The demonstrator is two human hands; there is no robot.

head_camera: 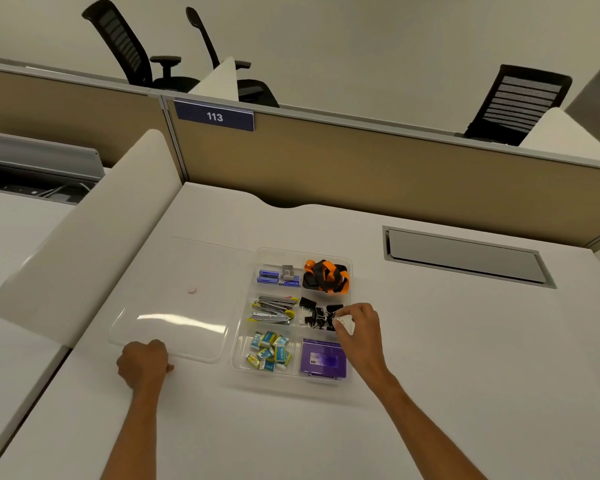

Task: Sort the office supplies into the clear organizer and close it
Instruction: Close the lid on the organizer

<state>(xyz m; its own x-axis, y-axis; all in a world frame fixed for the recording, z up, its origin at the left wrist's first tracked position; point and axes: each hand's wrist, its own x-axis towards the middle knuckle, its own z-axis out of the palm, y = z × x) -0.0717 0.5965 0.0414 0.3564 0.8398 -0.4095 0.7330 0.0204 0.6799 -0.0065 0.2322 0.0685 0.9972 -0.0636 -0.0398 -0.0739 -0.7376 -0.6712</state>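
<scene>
The clear organizer (238,344) lies open on the white desk, its clear lid (187,299) flat to the left. Its compartments hold blue staple boxes (272,276), orange and black lanyards (326,276), staple removers (274,310), black binder clips (317,315), small erasers (270,351) and a purple box (323,358). My right hand (359,327) hovers over the binder clip compartment, fingertips pinched on a small clip at the tray's right rim. My left hand (144,362) rests as a fist on the desk at the lid's near edge.
A small pink round piece (191,290) shows under or on the lid. A white curved divider (84,244) runs along the desk's left side. A grey cable hatch (465,256) sits at the back right. A tan partition (361,161) stands behind.
</scene>
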